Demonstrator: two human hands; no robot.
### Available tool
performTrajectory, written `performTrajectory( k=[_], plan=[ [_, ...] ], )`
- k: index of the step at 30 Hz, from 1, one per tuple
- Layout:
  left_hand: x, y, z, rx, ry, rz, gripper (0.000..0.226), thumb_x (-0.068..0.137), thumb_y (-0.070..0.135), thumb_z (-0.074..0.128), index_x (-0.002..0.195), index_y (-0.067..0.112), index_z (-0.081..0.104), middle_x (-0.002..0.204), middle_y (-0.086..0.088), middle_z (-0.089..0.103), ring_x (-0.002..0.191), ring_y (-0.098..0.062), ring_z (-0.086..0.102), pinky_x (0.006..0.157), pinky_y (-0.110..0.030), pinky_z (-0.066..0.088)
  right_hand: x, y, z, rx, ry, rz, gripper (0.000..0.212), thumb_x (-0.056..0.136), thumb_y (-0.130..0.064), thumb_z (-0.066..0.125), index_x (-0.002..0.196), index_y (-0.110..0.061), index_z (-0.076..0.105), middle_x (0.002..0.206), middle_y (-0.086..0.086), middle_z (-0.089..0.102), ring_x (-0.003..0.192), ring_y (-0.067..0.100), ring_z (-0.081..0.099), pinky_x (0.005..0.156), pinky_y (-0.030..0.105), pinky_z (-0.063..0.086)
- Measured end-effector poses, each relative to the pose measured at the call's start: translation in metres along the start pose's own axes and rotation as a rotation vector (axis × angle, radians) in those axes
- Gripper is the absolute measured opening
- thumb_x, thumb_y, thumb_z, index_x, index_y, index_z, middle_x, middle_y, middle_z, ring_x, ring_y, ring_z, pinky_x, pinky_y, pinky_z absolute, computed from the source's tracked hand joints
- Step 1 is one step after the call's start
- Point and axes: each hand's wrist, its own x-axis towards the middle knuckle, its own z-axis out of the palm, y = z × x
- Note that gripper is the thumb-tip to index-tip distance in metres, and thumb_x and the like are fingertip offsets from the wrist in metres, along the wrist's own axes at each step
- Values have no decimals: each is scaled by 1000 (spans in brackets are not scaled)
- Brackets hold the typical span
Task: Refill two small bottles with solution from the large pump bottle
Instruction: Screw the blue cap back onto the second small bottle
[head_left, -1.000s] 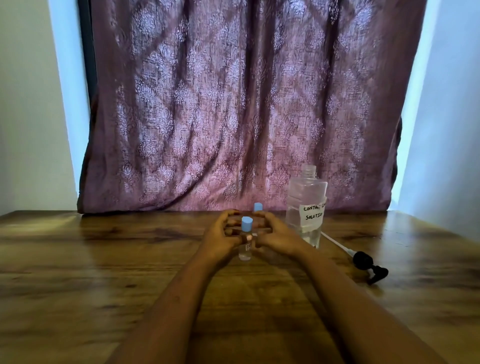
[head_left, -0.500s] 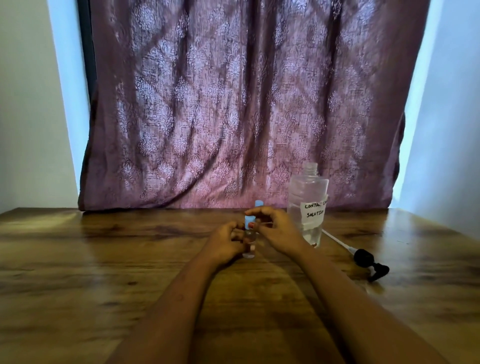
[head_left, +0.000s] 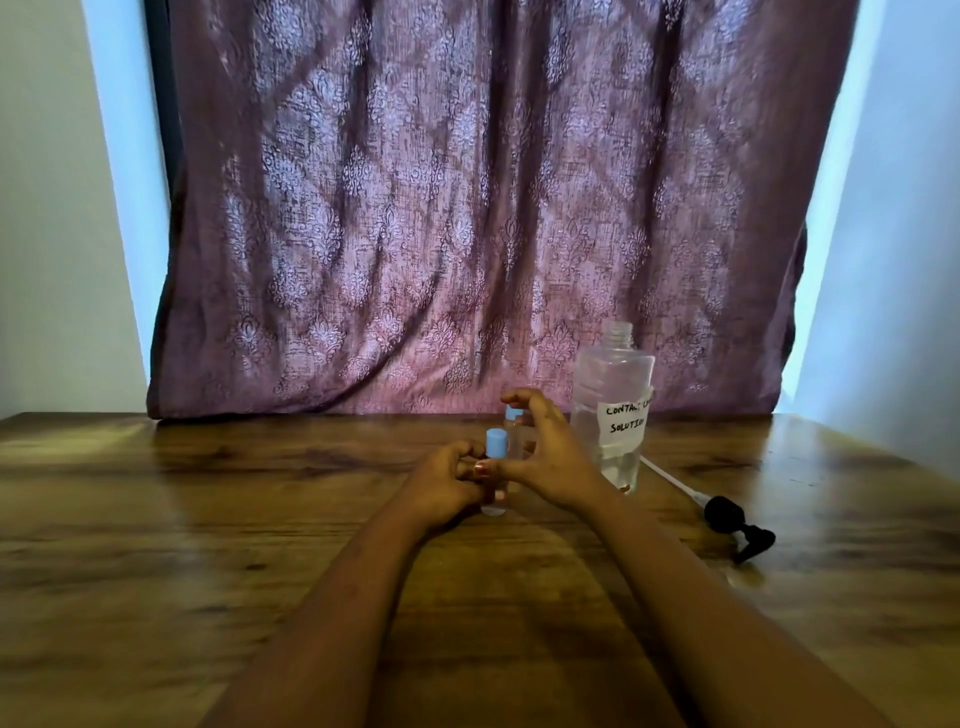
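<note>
The near small bottle (head_left: 494, 501) is set upright on the wooden worktop (head_left: 208, 519), just below the centre of the frame, with its blue cap (head_left: 496, 442) in place. Its body is gripped from the left by the curled fingers of the left hand (head_left: 447, 483). A thumb with a painted nail is pressed against it just under the cap; to which hand it belongs cannot be told.

The rear small bottle (head_left: 514, 436), also blue-capped, is seen just behind and to the right, partly hidden by the right hand (head_left: 553, 462). The fingers of that hand are arched over it and curled, but whether anything is gripped by them cannot be told.

Just right of that hand the large bottle (head_left: 613, 395) is stood upright, its neck uncapped and a hand-written "SOLUTION" label fixed to its front. The black pump head (head_left: 737, 525), with its white tube, is laid flat on the worktop towards the lower right. A patterned mauve curtain (head_left: 467, 208) is hung behind everything.
</note>
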Motion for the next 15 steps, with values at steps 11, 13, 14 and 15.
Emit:
performTrajectory(
  k=[11,13,14,15],
  plan=[
    [6,-6,-3,-24,-36,4,37,71,-18,69,93,12,62,71,-1,72,71,-20,70,73,-42,58,3,6,2,68,47,25,58,66,-21,82,112,-20,47,80,-3,49,69,8,48,61,19,43],
    [6,-7,-3,-26,-41,3,38,71,-17,69,92,14,62,70,0,72,71,-18,70,70,-39,58,2,5,0,130,8,13,67,68,-21,80,123,-26,42,99,-4,51,87,9,53,70,14,47],
    [6,-7,-4,-30,-45,3,38,71,-17,69,92,14,62,68,0,72,69,-17,70,68,-37,58,1,4,-1,186,-44,17,69,72,-17,78,128,-29,40,109,-3,51,99,8,54,74,10,47],
    [6,-7,-3,-35,-47,4,38,71,-18,68,92,14,62,67,0,72,67,-16,70,66,-35,59,0,3,-1,245,-103,22,70,75,-12,75,131,-29,38,115,0,52,106,8,54,78,8,47]
  ],
)
